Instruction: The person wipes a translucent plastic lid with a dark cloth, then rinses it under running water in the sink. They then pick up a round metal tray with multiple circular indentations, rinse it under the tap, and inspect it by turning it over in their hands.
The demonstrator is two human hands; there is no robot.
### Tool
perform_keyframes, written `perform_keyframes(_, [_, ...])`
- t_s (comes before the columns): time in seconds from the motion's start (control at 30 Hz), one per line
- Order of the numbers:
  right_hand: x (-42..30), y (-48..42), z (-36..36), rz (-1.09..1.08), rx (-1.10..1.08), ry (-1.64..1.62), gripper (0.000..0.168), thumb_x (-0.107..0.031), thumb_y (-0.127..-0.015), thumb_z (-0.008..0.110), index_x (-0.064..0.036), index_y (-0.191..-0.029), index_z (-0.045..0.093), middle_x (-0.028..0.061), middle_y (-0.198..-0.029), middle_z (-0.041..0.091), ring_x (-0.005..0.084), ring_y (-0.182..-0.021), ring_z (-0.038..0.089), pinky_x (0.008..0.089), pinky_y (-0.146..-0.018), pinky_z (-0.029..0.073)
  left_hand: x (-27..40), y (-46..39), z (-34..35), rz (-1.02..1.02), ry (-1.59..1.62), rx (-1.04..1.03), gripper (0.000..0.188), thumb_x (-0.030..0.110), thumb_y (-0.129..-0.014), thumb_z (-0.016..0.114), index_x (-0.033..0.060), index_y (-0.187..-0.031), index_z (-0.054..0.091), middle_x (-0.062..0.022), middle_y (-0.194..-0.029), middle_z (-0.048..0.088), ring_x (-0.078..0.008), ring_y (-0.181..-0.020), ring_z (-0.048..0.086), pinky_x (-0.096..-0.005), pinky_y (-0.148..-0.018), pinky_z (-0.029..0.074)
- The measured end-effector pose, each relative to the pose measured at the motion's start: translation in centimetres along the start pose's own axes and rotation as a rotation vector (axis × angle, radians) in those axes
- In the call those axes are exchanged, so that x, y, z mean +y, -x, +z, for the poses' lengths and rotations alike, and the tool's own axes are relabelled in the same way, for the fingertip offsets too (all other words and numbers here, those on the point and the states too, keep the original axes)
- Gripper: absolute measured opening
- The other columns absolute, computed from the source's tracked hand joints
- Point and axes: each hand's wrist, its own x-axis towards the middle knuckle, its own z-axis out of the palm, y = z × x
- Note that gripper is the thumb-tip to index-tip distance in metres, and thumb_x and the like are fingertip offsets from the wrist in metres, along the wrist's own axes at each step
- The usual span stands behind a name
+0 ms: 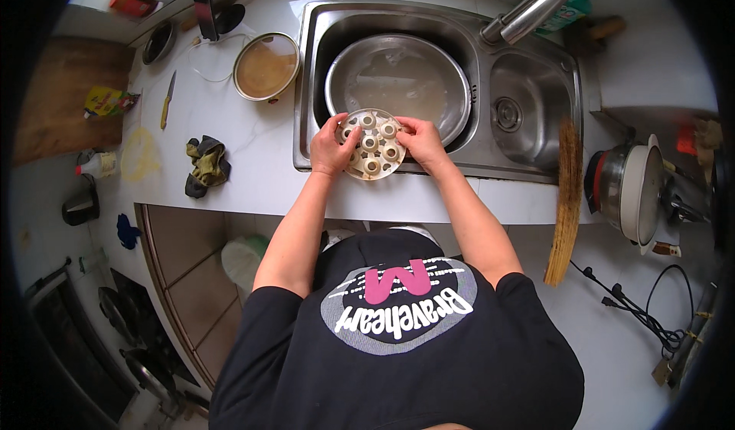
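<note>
My left hand (333, 147) and my right hand (424, 142) hold a round, pale plastic rack (371, 143) between them. It has several raised ring-shaped cups and cut-out holes, with brownish marks on it, and looks like an egg-steamer rack. Both thumbs rest on its upper face while the other fingers are partly hidden at the rim. The rack hangs over the front edge of the stainless steel sink (396, 170). Just beyond it, a large metal basin (339, 63) with cloudy water sits in the bigger sink bowl.
Left of the sink are a lidded pot (266, 66), a crumpled cloth (207, 166), a yellow-handled knife (167, 102) and a propped phone (205, 13). A faucet (525, 11) reaches over the sink. To the right stand a bristle brush (565, 206) and a pot with a lid (637, 192).
</note>
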Motion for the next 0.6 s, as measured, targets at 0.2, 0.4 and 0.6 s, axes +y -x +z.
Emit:
perform_keyframes(0.2, [-2.2, 0.2, 0.7, 0.115, 0.103, 0.07, 0.02, -0.007, -0.081, 0.059, -0.001, -0.097, 0.07, 0.008, -0.075, 0.069, 0.0113, -0.063, 0.064, 0.0269, -0.047, 0.05, -2.7, -0.2, 0.7, -0.05, 0.243, 0.045, 0.034, 0.026, -0.081, 0.069, 0.0034, -0.106, 0.064, -0.0121, -0.091, 0.069, -0.0206, -0.081, 0.067, -0.0299, -0.073, 0.052])
perform_keyframes(0.4, [-2.9, -0.3, 0.4, 0.203, 0.001, -0.013, 0.02, -0.004, -0.079, 0.061, -0.001, -0.096, 0.069, 0.004, -0.076, 0.066, 0.0086, -0.057, 0.059, 0.0237, -0.043, 0.048, -3.3, -0.5, 0.7, -0.063, 0.384, 0.056, 0.029, 0.016, -0.082, 0.068, -0.0004, -0.107, 0.063, -0.0107, -0.09, 0.069, -0.0149, -0.081, 0.065, -0.0267, -0.074, 0.051])
perform_keyframes(0.6, [-3.0, -0.8, 0.8, 0.217, -0.049, 0.102, 0.025, 0.001, -0.076, 0.062, 0.0, -0.1, 0.067, 0.0035, -0.078, 0.064, 0.0089, -0.061, 0.06, 0.0231, -0.046, 0.05, -2.9, -0.5, 0.3, -0.115, 0.46, 0.039, 0.029, 0.009, -0.084, 0.065, -0.0027, -0.11, 0.061, -0.0076, -0.096, 0.067, -0.0119, -0.085, 0.062, -0.0242, -0.077, 0.05])
